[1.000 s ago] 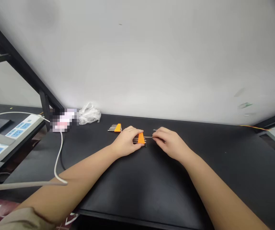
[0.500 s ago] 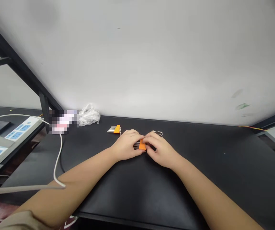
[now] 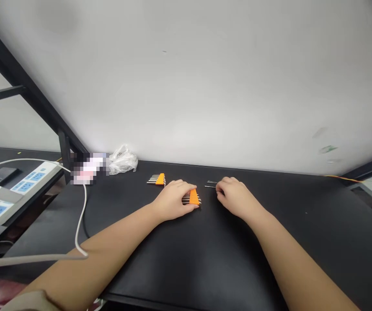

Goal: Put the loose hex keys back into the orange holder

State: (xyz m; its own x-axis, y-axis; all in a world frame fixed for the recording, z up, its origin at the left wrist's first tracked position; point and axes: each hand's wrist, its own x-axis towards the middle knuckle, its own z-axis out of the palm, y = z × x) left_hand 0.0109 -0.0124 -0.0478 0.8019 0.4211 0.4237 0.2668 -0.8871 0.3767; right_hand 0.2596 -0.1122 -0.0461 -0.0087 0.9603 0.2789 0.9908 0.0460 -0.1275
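Currently, L hand [image 3: 175,201] pinches orange holder [image 3: 194,197] at ctr.; R hand [image 3: 234,195], at thin rods [image 3: 210,186] to holder's right, can't tell if gripping.

Saw plain black across the table [image 3: 186,268]. Found bright orange on the front holder [image 3: 194,197] and back holder [image 3: 160,179] on the table, silver on the loose keys [image 3: 210,186] there. Noticed cloudy white on the bag [image 3: 123,160] at the table's back edge, white with blue panels [image 3: 26,186] on the power strip [image 3: 24,194] left of the table, and pale grey with a green smudge [image 3: 328,149] on the wall [image 3: 186,99] behind the table.
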